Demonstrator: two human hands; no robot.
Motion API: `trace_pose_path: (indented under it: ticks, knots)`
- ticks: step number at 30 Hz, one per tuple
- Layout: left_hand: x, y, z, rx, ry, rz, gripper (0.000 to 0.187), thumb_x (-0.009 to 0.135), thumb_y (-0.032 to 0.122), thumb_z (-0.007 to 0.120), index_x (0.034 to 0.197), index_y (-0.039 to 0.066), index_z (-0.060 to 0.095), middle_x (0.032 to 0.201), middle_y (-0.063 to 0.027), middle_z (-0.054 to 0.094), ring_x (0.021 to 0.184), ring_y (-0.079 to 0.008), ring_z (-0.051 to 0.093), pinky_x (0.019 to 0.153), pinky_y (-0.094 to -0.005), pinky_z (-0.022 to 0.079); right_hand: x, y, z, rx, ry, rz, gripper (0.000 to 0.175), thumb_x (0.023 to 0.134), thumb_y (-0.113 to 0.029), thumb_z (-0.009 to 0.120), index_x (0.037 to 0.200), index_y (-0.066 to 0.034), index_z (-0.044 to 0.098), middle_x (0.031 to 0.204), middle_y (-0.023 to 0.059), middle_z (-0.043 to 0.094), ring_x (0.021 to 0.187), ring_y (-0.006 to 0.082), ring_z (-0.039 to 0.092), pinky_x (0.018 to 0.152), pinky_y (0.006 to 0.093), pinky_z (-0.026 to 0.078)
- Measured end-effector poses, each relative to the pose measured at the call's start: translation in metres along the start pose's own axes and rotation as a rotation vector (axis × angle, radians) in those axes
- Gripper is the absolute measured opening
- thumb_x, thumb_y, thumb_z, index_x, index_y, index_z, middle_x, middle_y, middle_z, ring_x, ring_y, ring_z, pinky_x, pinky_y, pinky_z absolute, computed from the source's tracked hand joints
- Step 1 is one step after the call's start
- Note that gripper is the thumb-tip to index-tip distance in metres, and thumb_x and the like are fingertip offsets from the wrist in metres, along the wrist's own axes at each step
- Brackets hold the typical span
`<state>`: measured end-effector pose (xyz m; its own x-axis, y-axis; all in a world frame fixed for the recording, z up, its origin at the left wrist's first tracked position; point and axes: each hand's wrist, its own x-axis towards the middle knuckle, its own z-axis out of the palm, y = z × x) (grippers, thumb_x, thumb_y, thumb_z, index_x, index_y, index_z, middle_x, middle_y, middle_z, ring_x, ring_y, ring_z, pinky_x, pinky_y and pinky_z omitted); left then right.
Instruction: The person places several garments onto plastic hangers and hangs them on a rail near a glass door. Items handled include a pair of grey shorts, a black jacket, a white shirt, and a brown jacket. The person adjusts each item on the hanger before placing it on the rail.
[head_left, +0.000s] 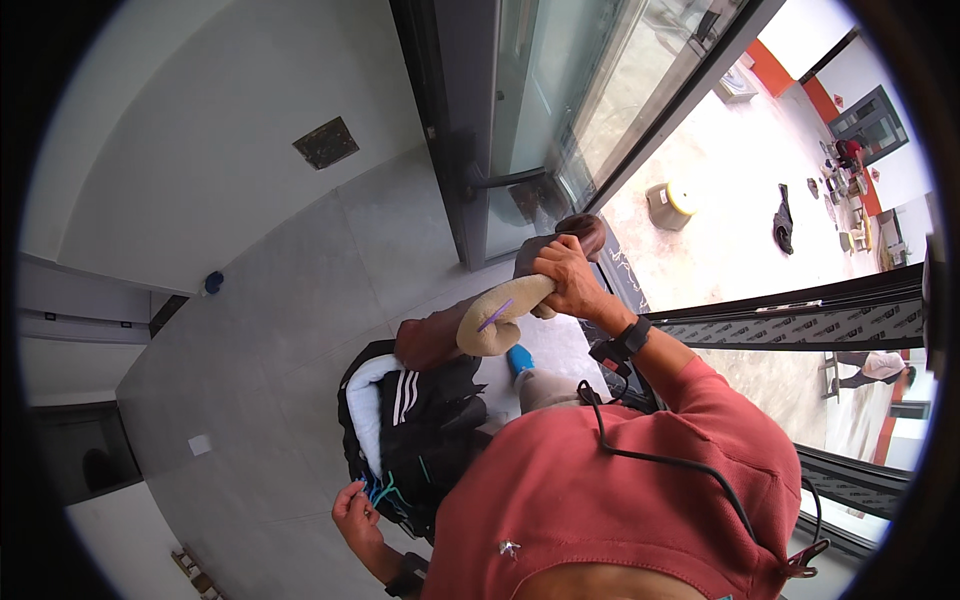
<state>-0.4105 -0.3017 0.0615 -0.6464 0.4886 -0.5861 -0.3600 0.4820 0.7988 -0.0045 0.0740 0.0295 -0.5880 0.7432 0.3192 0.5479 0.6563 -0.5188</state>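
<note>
My right hand (566, 281) grips a brown leather-look garment (435, 334) by its thick beige fleece lining (487, 319), which carries a purple strip. The brown part reaches on both sides of that hand, towards the glass door. Lower left, my left hand (356, 510) has its fingers curled at thin blue and green strands (384, 491) that look like clothes hangers. Beside them bunches a black garment (412, 420) with white stripes and a pale blue lining (366, 405). A blue shoe (520, 360) on my foot shows below the fleece.
A glass door (532, 105) with a dark handle (514, 178) stands ahead. Outside are a stool (670, 206), a dark cloth (783, 221) on the ground and a person (874, 366). Grey floor tiles (262, 375) bear a white sheet (199, 445) and a blue object (214, 282).
</note>
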Motion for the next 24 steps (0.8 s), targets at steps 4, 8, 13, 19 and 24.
trace_pose_path:
  ticks: [4,8,13,19,24]
  knots:
    - [0.002,0.011,-0.018,-0.031,0.068,0.101,0.014,0.088,0.000,0.061,0.099,0.002,0.070,0.071,0.0034,0.050,0.056,-0.0019,0.039,0.044,-0.0172,0.021,-0.013,-0.016,0.007,0.007,-0.023,-0.060,0.022,0.060,-0.015,0.072,0.078,-0.0103,0.062,0.079,0.0071,0.056,0.083,0.0282,0.056,0.090,0.0411,0.035]
    - [0.004,0.021,-0.021,-0.009,0.118,0.103,0.013,0.089,0.000,0.062,0.099,0.002,0.070,0.071,0.0035,0.050,0.057,-0.0019,0.039,0.045,-0.0172,0.021,-0.018,-0.034,0.021,0.024,-0.054,-0.077,0.022,0.059,-0.014,0.072,0.077,-0.0096,0.060,0.077,0.0073,0.054,0.083,0.0291,0.056,0.089,0.0417,0.036]
    - [0.011,0.020,-0.014,-0.095,0.010,0.162,0.012,0.091,-0.001,0.064,0.101,0.001,0.071,0.072,0.0025,0.052,0.058,-0.0025,0.041,0.046,-0.0172,0.025,-0.029,-0.068,0.052,0.045,-0.152,-0.157,0.025,0.057,-0.012,0.071,0.078,-0.0092,0.060,0.077,0.0075,0.053,0.082,0.0291,0.056,0.091,0.0432,0.039]
    - [0.020,0.017,-0.026,-0.054,0.102,0.277,0.013,0.092,0.001,0.065,0.103,0.000,0.072,0.072,0.0034,0.052,0.057,-0.0021,0.040,0.046,-0.0186,0.026,-0.072,-0.065,0.069,0.093,-0.309,-0.283,0.025,0.058,-0.012,0.073,0.080,-0.0098,0.060,0.081,0.0066,0.057,0.088,0.0288,0.057,0.094,0.0428,0.039]
    - [0.022,0.011,-0.020,-0.026,0.036,0.367,0.014,0.092,0.001,0.064,0.104,0.000,0.072,0.070,0.0048,0.049,0.055,-0.0015,0.036,0.046,-0.0190,0.023,-0.101,-0.075,0.085,0.157,-0.471,-0.337,0.028,0.058,-0.009,0.072,0.084,-0.0113,0.063,0.087,0.0040,0.057,0.093,0.0267,0.057,0.094,0.0419,0.039]
